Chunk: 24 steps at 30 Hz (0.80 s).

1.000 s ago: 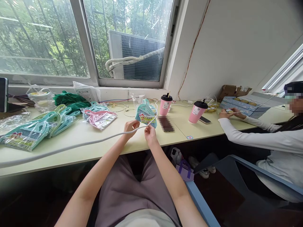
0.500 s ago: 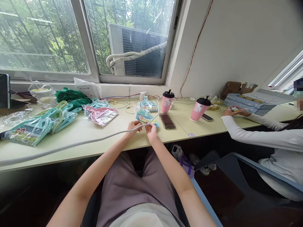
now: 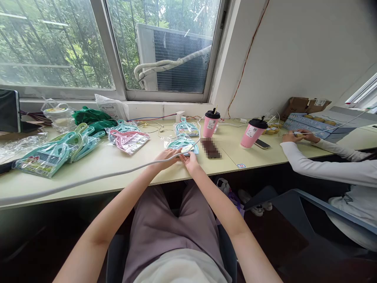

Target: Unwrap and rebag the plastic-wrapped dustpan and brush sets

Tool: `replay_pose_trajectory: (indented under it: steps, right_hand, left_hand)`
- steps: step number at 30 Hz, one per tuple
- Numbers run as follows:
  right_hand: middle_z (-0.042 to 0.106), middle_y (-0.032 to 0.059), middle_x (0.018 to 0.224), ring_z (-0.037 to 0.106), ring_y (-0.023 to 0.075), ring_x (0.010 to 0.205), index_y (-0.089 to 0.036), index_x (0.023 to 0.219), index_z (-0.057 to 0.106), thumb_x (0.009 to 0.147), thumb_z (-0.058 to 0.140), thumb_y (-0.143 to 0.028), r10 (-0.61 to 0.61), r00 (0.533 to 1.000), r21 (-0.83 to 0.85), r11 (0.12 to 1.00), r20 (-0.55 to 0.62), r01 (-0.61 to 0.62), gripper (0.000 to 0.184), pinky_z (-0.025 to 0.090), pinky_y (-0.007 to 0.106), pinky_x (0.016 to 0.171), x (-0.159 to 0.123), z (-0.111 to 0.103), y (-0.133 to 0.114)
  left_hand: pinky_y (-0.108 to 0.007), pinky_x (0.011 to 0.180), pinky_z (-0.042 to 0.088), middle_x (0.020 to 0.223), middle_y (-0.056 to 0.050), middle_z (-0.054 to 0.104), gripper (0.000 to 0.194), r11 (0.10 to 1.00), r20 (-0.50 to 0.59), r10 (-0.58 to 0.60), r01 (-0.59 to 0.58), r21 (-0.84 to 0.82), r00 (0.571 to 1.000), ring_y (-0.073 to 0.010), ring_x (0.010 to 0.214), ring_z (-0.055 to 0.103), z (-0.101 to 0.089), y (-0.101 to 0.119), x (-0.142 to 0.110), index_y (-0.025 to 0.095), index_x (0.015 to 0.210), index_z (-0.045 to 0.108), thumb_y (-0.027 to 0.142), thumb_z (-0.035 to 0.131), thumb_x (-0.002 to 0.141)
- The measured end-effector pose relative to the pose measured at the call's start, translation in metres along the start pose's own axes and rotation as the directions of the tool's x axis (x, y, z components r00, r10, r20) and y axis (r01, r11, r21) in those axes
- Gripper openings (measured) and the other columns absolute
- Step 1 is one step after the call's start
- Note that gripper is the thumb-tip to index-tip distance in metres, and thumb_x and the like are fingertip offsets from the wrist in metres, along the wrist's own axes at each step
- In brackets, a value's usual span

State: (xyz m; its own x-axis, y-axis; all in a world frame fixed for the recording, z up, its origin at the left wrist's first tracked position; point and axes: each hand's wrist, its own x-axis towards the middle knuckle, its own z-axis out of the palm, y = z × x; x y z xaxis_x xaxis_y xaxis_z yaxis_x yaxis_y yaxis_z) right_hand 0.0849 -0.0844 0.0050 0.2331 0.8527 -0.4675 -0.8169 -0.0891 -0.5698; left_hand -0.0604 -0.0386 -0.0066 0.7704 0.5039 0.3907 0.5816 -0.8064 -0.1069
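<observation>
A light-blue mini dustpan and brush set [image 3: 183, 140] in clear plastic lies on the table in front of me, its printed card facing up. My left hand [image 3: 167, 158] reaches the near left edge of this pack, fingers stretched out and flat. At the near right corner, my right hand [image 3: 191, 162] grips the pack, with the fingers low at its edge and the thumb higher. A white cable [image 3: 129, 171] crosses the view and hides part of the pack and of the left fingertips. Just behind lies another blue dustpan set [image 3: 186, 127].
Left are a pink dustpan set [image 3: 129, 140] and a pile of green and blue sets [image 3: 48, 156]. To the right stand two pink cups [image 3: 211, 125] with black lids, near phones [image 3: 262, 144]. Farther right, a co-worker's hands [image 3: 297, 136] hold something small beside boxes [image 3: 312, 125].
My left hand has gone from curled fingers to fingers laid out flat at the pack. The pack now lies flatter and straighter. The view has shifted slightly.
</observation>
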Motion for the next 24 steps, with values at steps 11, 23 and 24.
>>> replay_pose_trajectory:
  steps: [11, 23, 24]
  right_hand:
    - [0.053, -0.0067, 0.057, 0.054, 0.0072, 0.042, -0.021, 0.087, 0.057, 0.090, 0.058, -0.028, -0.068, 0.988, -0.167, 0.985, -0.136, 0.045, 0.007, 0.048, 0.016, 0.039, 0.003, 0.006, 0.002]
    - [0.048, -0.0090, 0.052, 0.042, 0.0053, 0.036, -0.021, 0.081, 0.057, 0.086, 0.056, -0.019, -0.114, 0.992, -0.239, 0.966, -0.056, 0.097, 0.006, 0.044, 0.016, 0.039, 0.005, -0.001, 0.000]
    - [0.049, -0.0087, 0.052, 0.042, 0.0053, 0.036, -0.020, 0.080, 0.057, 0.086, 0.057, -0.021, -0.110, 0.993, -0.244, 0.965, -0.049, 0.095, 0.006, 0.043, 0.016, 0.038, 0.005, -0.002, -0.002]
  left_hand:
    - [-0.048, 0.112, 0.036, 0.137, -0.013, 0.058, 0.044, 0.999, -0.004, 0.007, -0.007, 0.054, 1.000, -0.0283, 0.129, 0.053, 0.000, -0.014, -0.018, 0.021, 0.138, 0.052, 0.023, 0.050, 0.093]
    - [-0.060, 0.117, 0.022, 0.119, -0.011, 0.066, 0.023, 0.996, -0.105, 0.005, 0.004, 0.084, 0.994, -0.0293, 0.120, 0.055, -0.016, -0.008, 0.006, 0.024, 0.111, 0.068, 0.033, 0.054, 0.095]
    - [-0.059, 0.118, 0.022, 0.122, -0.011, 0.066, 0.026, 0.998, -0.099, 0.028, -0.022, 0.062, 0.995, -0.0287, 0.122, 0.055, -0.014, -0.010, 0.005, 0.025, 0.117, 0.066, 0.034, 0.056, 0.094]
